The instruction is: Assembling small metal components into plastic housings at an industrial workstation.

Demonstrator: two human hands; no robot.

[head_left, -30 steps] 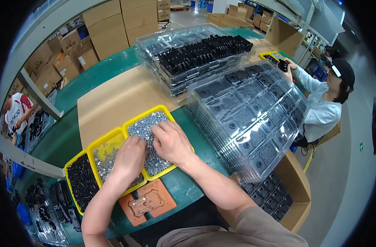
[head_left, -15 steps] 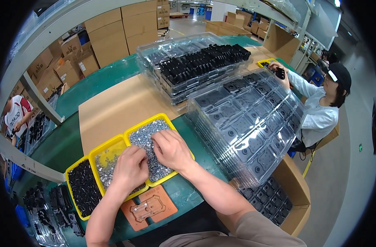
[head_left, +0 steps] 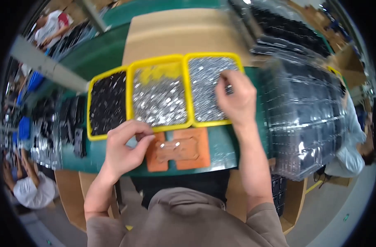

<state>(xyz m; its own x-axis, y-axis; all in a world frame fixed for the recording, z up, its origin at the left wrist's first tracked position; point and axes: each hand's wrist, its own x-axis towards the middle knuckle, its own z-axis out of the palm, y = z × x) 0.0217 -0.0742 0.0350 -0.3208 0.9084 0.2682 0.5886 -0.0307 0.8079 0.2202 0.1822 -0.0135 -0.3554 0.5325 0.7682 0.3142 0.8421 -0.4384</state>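
Observation:
My left hand (head_left: 128, 146) hovers at the left edge of an orange fixture plate (head_left: 192, 154); its thumb and forefinger are pinched together, and anything between them is too small to make out. Shiny small metal pieces sit in the plate's recess. My right hand (head_left: 240, 99) is over the right-hand yellow bin (head_left: 191, 96), which is full of small silvery metal parts (head_left: 206, 88). Its fingertips curl together, and what they hold is hidden. In the middle bin (head_left: 130, 99) lie brighter metal pieces (head_left: 161, 103). Black small parts (head_left: 109, 103) fill the left bin.
Stacked clear plastic trays (head_left: 305, 119) stand to the right, with more trays of black parts (head_left: 291, 29) behind. A cardboard sheet (head_left: 175, 33) lies beyond the bins. Black parts (head_left: 72, 115) rest at left, near a metal post (head_left: 52, 64). Other people work at both sides.
The view has swung down and turned, so the bins now lie straight ahead. My left hand has left the bins for the fixture plate. The right stays at the right-hand bin, and the hands are farther apart.

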